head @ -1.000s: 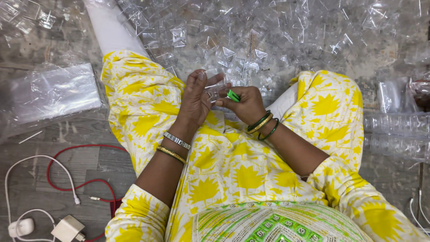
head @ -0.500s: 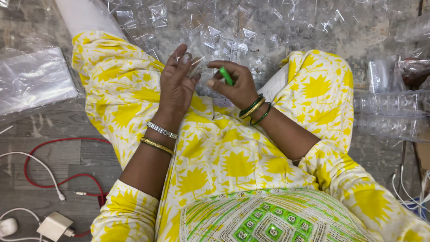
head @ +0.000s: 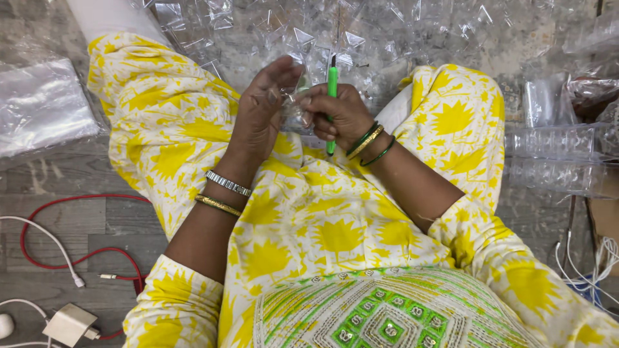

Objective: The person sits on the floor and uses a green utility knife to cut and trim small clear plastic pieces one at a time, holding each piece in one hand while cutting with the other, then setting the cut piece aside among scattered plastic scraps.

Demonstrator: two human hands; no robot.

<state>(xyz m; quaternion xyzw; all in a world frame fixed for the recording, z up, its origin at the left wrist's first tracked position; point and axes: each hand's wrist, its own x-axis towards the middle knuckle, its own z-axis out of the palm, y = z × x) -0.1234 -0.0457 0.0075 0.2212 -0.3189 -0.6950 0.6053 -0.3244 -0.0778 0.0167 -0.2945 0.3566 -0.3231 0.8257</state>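
Two hands meet at upper centre of the frame: the right hand [head: 338, 116] closed round a green tool [head: 332, 106], the left hand [head: 261, 113] half-curled, pinching a small clear plastic piece [head: 291, 103] (best kept steady, I judge).

The person is sitting on the grey wooden floor [head: 77, 167] with knees spread. The left hand [head: 261, 109] and right hand [head: 338, 113] are meeting above the lap, touching a small clear plastic piece [head: 293, 103] between them. The thin green stick tool [head: 332, 96] is standing upright in the right hand. A heap of clear plastic pieces [head: 387, 32] is lying in front of the knees. A flat stack of clear plastic bags [head: 42, 106] is lying to the left. A red cable [head: 71, 258] and a white charger block [head: 68, 324] are lying nearer, on the left.
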